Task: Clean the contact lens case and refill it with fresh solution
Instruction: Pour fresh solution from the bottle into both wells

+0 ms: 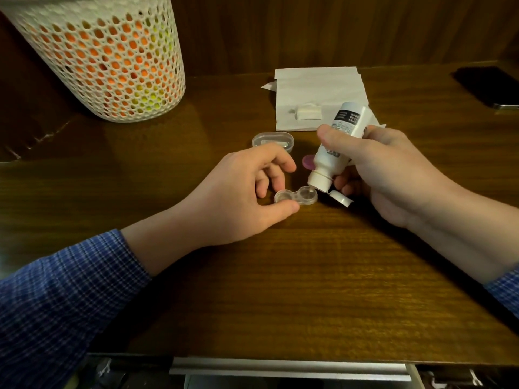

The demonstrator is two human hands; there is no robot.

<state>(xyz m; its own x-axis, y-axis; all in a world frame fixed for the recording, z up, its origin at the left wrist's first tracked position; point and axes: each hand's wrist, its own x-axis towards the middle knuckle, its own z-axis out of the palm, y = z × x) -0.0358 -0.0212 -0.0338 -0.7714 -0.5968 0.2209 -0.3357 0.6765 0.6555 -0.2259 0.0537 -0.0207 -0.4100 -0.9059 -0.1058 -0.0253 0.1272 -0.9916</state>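
Note:
A clear twin-well contact lens case (295,197) lies uncapped on the wooden table. My left hand (247,192) pinches its left well between thumb and fingers. My right hand (387,169) grips a white solution bottle (335,148), tipped nozzle-down over the case's right well, the tip almost touching it. The bottle's flip cap (341,198) hangs open below the nozzle. A purple lens-case cap (308,162) lies behind the bottle, partly hidden.
A clear oval lid or box (273,141) sits just behind my left hand. A white paper tissue (317,91) with a small folded pad (309,111) lies at the back. A white mesh basket (106,57) stands back left, a dark phone (488,85) back right.

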